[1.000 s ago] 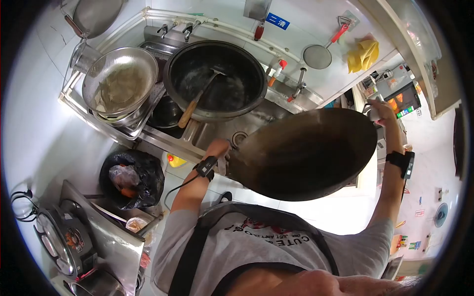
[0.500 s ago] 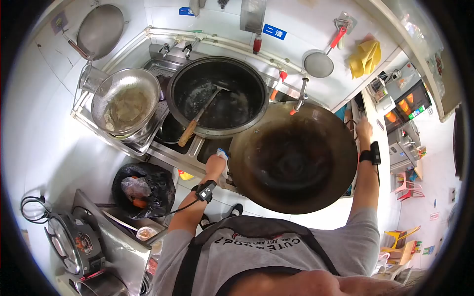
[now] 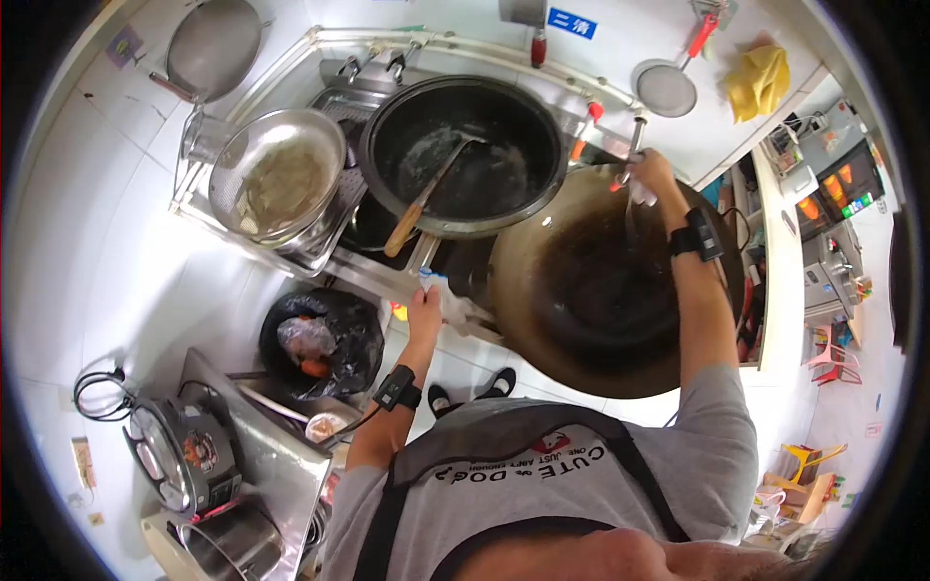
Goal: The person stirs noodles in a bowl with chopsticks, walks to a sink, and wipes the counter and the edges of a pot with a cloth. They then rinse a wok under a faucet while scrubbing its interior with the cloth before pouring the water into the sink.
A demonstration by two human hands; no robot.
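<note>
A large dark wok (image 3: pixel 542 320) sits tilted over the sink, its pale inner rim facing up. Beside its left handle, my left hand (image 3: pixel 423 308) is closed on a whitish cloth (image 3: pixel 453 307) with a blue patch. My right hand (image 3: pixel 655 177) reaches over the wok's far rim, its fingers closed around the tap (image 3: pixel 637 136). Under those fingers is a white blur, and a thin pale streak runs down into the wok; it looks like water. Left of the wok stands a black basin (image 3: pixel 463 221) holding some liquid and a wooden-handled spatula (image 3: pixel 417 213).
A metal colander (image 3: pixel 325 136) with pale pieces inside stands at the left. Below it is a black-bagged bin (image 3: pixel 358 353). A rice cooker (image 3: pixel 199 460) occupies the lower left. A strainer (image 3: pixel 666 89) and yellow cloth (image 3: pixel 758 85) hang on the wall.
My right hand has left the wok's right edge and moved up and left to the tap. My left hand still holds the cloth. The view has shifted, and a pale streak now shows in the wok.
</note>
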